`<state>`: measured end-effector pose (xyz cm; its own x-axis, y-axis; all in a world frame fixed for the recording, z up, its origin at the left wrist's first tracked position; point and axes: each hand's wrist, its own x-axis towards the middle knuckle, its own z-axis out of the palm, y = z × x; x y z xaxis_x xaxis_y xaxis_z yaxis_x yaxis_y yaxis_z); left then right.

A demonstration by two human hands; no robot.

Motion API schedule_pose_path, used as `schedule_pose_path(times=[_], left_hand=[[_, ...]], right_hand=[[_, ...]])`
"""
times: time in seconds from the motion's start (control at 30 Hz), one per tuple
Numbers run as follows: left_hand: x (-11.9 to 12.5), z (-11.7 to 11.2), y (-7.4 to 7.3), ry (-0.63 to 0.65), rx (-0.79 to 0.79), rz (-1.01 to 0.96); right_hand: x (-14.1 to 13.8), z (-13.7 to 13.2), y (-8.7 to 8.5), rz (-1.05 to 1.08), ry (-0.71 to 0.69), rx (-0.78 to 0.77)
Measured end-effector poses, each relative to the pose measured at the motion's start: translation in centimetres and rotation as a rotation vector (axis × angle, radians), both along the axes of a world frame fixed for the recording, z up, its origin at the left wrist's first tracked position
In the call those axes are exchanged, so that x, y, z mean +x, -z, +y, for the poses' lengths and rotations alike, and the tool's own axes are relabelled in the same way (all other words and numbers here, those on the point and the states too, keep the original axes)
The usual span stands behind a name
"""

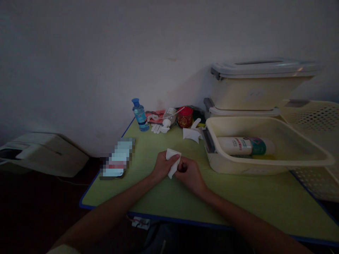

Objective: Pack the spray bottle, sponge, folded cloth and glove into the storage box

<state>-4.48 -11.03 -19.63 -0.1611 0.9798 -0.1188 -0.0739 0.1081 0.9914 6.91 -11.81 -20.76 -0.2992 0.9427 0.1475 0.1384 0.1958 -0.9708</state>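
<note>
One white tissue (171,170), folded small, sits between both hands just above the counter (150,197). Clock read from the tissue, 12 toward the wall.

Left hand (162,165), coming in from 8: clamped on the tissue, thumb across its upper face. Right hand (192,174), from 4: fingers curled at the 3 o'clock edge; cannot tell whether they pinch it.

Handling, by judgement: near weightless, soft, limp, dry enough not to slip; probably tears if tugged, sooner if damp. Best hold looks to be broad thumb pressure over the folded layers; the loose corner at 6 would give least support.

Writing: blue bottle (141,118) at 11, labelled, too dim to read. Clear pump bottle (169,116) at 12, small label, illegible. Can (237,144) lying in the tub (254,167) at 3: reddish and green print, no brand readable. Phone (119,158) at 9: screen pixelated.
</note>
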Motion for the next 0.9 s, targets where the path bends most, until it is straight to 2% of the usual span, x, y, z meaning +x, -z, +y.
schedule_pose_path(times=[0.1,0.2,0.37,0.6,0.77,0.9], left_hand=[[-0.1,0.1,0.3,-0.006,0.038,0.019],[-0.2,0.2,0.8,0.0,0.044,0.022],[-0.3,0.3,1.3,-0.012,0.076,0.02],[-0.2,0.0,0.6,-0.065,0.136,0.075],[-0.4,-0.1,0.3,-0.191,0.18,0.154],[-0.6,-0.1,0.3,-0.286,0.243,0.264]], right_hand=[[0.1,-0.4,-0.1,-0.038,0.045,0.116],[0.1,-0.6,-0.2,-0.05,0.034,0.183],[0.0,-0.5,-0.1,-0.023,0.005,0.169],[0.1,-0.5,-0.2,-0.016,-0.01,0.195],[0.1,0.1,-0.3,0.02,-0.064,0.112],[0.2,0.6,-0.7,0.105,-0.204,-0.093]])
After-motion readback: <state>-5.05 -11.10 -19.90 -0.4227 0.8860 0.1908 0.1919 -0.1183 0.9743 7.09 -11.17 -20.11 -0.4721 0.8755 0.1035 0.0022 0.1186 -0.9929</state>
